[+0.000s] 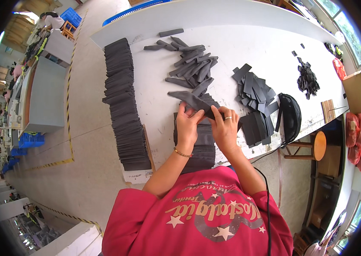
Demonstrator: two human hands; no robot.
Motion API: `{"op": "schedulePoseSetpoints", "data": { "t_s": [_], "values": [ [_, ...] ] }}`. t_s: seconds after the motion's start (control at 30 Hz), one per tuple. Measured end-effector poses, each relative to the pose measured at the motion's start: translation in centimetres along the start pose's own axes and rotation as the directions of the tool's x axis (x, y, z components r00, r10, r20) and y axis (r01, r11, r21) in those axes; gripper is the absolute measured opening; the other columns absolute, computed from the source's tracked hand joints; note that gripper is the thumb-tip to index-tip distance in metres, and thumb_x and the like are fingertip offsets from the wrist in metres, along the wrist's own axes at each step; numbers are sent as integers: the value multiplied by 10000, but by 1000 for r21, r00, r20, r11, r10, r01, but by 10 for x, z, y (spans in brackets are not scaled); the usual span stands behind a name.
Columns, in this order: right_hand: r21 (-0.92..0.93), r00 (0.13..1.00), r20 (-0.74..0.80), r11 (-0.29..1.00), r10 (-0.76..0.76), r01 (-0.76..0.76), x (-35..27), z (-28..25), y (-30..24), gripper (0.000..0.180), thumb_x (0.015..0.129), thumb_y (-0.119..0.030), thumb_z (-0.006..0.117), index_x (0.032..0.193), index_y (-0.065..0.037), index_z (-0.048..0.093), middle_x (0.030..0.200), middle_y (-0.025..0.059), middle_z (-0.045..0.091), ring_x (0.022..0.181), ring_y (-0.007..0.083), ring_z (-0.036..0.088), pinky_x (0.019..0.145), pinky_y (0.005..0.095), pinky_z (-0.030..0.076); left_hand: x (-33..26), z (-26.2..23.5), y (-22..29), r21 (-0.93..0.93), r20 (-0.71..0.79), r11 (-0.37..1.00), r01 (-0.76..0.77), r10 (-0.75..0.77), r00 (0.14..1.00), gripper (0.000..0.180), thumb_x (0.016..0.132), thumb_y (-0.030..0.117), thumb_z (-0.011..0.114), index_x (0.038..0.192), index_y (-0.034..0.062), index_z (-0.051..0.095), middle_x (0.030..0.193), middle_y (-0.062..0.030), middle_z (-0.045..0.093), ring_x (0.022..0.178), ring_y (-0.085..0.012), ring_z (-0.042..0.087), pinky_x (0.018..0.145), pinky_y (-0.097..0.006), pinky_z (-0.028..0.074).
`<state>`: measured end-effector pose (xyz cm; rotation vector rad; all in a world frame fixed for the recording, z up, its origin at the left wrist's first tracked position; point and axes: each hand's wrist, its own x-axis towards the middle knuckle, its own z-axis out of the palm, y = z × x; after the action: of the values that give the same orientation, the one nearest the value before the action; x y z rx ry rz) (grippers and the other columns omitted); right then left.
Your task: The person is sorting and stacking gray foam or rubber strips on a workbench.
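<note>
Between my two hands, above the white table, is a long dark grey fabric strip (193,100). My left hand (187,123) pinches its near side, thumb and fingers together. My right hand (224,123), with a ring on one finger, is closed on its right end. Below my hands lies a stack of dark fabric pieces (197,158), partly covered by my arms. Just beyond is a loose heap of folded dark strips (193,64). A pile of flat dark rectangular pieces (254,90) lies to the right, with a neater stack (255,130) nearer me.
A long row of stacked dark pieces (120,98) runs along the table's left side. At the right are a black mesh-like curved item (290,117), a heap of small dark pieces (307,79), a cardboard box (356,91) and a wooden stool (319,146). A black cable (268,205) hangs by my right arm.
</note>
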<state>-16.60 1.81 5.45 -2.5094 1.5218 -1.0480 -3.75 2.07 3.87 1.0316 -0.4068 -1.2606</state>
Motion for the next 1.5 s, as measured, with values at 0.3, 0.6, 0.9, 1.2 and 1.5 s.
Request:
{"op": "schedulePoseSetpoints", "data": {
  "t_s": [0.3,0.6,0.9,1.2,1.5],
  "values": [
    [270,982,156,952,104,-144,-25,10,-4,548,730,-53,748,1210,-40,484,1085,197,566,991,391,552,826,471,453,9,-6,-6,-254,304,954,158,-77,950,249,996,196,520,1146,-1,545,941,-145,682,1077,-299,626,959,-413,488],
    [353,977,211,934,-14,-63,-17,-3,2,296,785,-32,705,988,-26,490,966,189,580,869,382,588,702,442,482,11,-3,-8,-361,243,914,186,-100,965,266,1006,257,499,1102,17,565,1033,-145,677,1172,-304,575,962,-419,481],
    [311,951,305,950,-58,-42,-10,-8,5,294,780,-2,692,1005,-17,503,1007,175,559,853,381,585,711,438,505,5,-3,-7,-369,192,903,218,-155,969,279,1003,264,506,1120,16,562,1030,-140,682,1155,-310,585,953,-418,485],
    [425,970,195,904,-143,48,4,-12,15,200,772,40,692,889,-7,537,926,144,594,790,357,613,639,423,510,4,11,5,-410,137,910,64,-8,991,289,1003,286,508,1062,11,570,814,-100,651,985,-319,653,968,-440,487],
    [495,974,115,862,-194,114,13,3,2,166,767,57,669,879,-3,563,898,132,587,791,349,617,662,414,509,-5,14,1,-487,150,871,66,9,989,296,1012,303,483,1050,27,582,840,-83,652,1152,-304,585,952,-366,474]
  ]
}}
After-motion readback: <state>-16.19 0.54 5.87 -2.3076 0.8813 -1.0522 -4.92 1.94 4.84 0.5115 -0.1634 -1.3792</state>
